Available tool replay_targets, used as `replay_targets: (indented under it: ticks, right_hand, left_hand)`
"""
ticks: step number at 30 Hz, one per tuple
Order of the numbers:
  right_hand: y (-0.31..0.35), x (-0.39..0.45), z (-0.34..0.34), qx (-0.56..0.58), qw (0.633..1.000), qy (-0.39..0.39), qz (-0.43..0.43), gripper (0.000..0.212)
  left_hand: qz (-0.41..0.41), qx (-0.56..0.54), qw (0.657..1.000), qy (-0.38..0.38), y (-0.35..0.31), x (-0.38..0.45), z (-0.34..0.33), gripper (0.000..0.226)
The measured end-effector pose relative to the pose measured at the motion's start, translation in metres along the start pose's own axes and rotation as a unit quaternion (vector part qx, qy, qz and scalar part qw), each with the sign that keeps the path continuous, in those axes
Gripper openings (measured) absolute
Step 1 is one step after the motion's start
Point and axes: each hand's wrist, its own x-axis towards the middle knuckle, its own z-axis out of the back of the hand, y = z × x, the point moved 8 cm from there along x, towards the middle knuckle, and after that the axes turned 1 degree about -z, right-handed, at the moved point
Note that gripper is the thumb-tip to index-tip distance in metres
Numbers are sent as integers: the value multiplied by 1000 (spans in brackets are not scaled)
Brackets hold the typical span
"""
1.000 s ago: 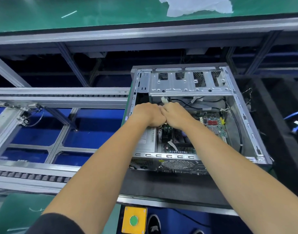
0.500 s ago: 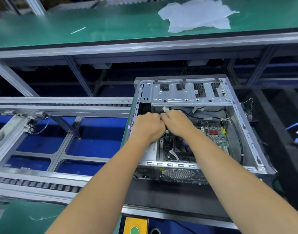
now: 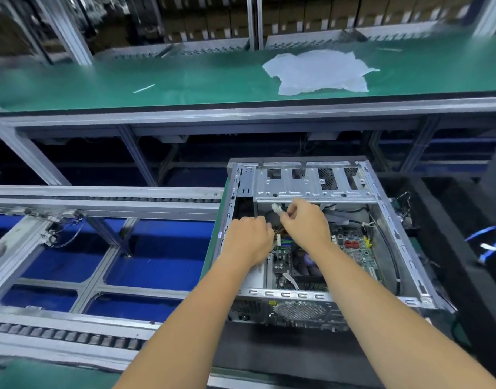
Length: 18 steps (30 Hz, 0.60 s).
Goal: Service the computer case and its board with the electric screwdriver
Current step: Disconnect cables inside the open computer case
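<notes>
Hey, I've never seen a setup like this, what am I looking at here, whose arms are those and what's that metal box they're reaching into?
This is one picture from a camera worn on a person's head, looking forward and down, so the two bare arms are that person's own.

The metal box is an open computer case lying on its side on a factory conveyor line. Inside it you can see the green circuit board and some cables.

Both hands are inside the case. The right hand pinches a wire that leads to a small white connector. The left hand is curled beside it among the wires; what it holds is hidden.

Behind the case runs a green bench with a crumpled white plastic sheet on it. No electric screwdriver is in view.
</notes>
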Motion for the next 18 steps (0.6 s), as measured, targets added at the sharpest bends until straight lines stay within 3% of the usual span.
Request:
replay_targets:
  ticks: [3,8,13,18]
  right_hand:
    - [3,-1,-1,-6,1000,6,14,20]
    - [23,-11,6,-11,999,6,53,10]
    - [42,-39,-8,-57,982,146,106,16]
    - [35,-71,-25,-62,955,278,81,13]
  left_hand:
    - [-15,-6,1000,-17,-2,0,5,38]
    - [-16,-64,991,-115,-1,-10,22,22]
    - [12,-22,1000,-13,3,-7,3,26]
    - [0,-51,997,65,6,-5,-3,31]
